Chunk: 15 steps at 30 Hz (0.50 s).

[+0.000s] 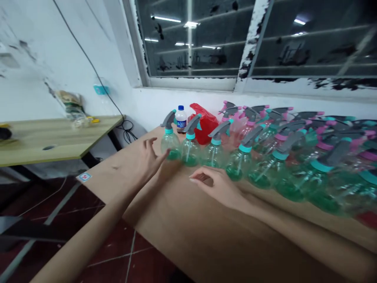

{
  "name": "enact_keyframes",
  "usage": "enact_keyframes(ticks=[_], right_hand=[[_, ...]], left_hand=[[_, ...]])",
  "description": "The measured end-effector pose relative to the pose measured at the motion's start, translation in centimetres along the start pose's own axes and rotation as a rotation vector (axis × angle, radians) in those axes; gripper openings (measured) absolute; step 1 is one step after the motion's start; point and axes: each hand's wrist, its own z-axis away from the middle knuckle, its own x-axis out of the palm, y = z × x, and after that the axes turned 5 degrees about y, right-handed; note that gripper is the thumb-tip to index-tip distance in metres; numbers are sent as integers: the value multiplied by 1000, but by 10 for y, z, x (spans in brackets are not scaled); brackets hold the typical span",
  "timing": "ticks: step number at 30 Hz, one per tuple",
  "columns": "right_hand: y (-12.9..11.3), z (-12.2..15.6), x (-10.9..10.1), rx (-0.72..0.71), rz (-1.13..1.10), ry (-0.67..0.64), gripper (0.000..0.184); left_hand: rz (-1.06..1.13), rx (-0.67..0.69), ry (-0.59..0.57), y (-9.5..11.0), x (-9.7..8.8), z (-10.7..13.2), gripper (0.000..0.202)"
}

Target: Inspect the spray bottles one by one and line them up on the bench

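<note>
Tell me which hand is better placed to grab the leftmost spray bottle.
Left, probably: your left hand is spread open close to that turquoise-collared spray bottle, while your curled right hand is farther off, nearer bottles further along the row.

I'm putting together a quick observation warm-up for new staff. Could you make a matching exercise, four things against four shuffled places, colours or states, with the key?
Things
1. left hand
2. capped bottle
3. plastic bag
4. sticker

Descriptions
A. on a corner of the brown table
B. bright red, crumpled, behind the spray bottles
C. open, by the leftmost spray bottle
D. topped with a dark blue cap

Pairs: 1-C, 2-D, 3-B, 4-A
</note>
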Motion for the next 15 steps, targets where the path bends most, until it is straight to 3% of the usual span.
enact_keyframes(ticks=[6,9,12,15], right_hand=[[5,-4,11,62,-26,10,16],[11,-7,12,92,-50,14,23],[14,-10,10,102,-70,15,24],[12,-13,7,102,-70,2,25]], left_hand=[[-29,126,-74,-9,34,-21,65],[-31,140,-79,-13,40,-22,63],[-40,134,-95,-13,27,-16,62],[-40,100,-113,-7,1,0,60]])
